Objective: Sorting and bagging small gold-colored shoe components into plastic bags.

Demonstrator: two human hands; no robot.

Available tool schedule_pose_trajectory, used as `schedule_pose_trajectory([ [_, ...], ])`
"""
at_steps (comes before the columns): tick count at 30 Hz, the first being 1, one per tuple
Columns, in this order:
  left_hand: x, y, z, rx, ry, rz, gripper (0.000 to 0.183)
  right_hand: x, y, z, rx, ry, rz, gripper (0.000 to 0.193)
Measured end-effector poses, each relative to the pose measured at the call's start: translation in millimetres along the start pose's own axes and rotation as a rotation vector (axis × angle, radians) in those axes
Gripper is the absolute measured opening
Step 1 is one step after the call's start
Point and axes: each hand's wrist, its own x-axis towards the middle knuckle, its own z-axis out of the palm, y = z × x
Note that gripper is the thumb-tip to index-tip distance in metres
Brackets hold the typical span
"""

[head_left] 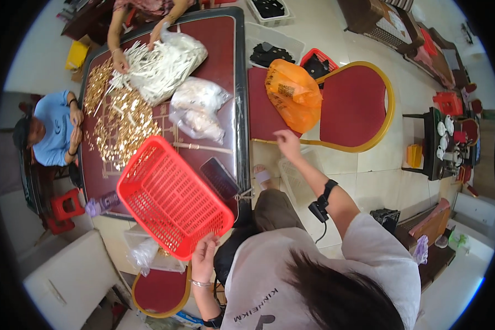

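My left hand (204, 255) grips the near rim of an empty red plastic basket (170, 196), which is tilted over the near edge of the dark red table (220, 52). My right hand (287, 143) is stretched forward with fingers apart and holds nothing. It hovers near the front edge of a red-cushioned chair (353, 104), just below an orange plastic bag (294, 93) lying on that chair. A clear plastic bin (300, 176) stands on the floor under my right forearm.
A dark phone (220, 179) lies on the table by the basket. Gold pieces (121, 124), white sticks (154, 69) and clear bags (198, 110) cover the table. Two other people work at its far and left sides. Another red chair (159, 291) is at my left.
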Motion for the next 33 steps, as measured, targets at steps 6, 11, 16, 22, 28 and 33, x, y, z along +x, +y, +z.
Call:
schedule_pose_trajectory([
  [6, 29, 7, 59, 0.094, -0.235, -0.109, 0.032, 46, 170, -54, -0.226, 0.112, 0.459, 0.032],
  [11, 32, 2, 84, -0.038, -0.217, -0.205, 0.036, 133, 212, -38, -0.288, 0.007, 0.421, 0.062],
  [16, 54, -1, 106, -0.036, -0.329, -0.229, 0.042, 181, 313, -6, 0.110, 0.372, 0.424, 0.066],
  [22, 47, 4, 108, -0.106, -0.222, -0.292, 0.043, 177, 208, 41, 0.957, 0.310, 0.828, 0.040],
  [28, 46, 19, 120, -0.119, -0.300, -0.160, 0.035, 176, 66, -4, 0.275, 0.135, 0.050, 0.028],
  [33, 44, 52, 119, -0.064, -0.252, -0.064, 0.034, 137, -3, -51, -0.138, -0.019, -0.038, 0.025],
])
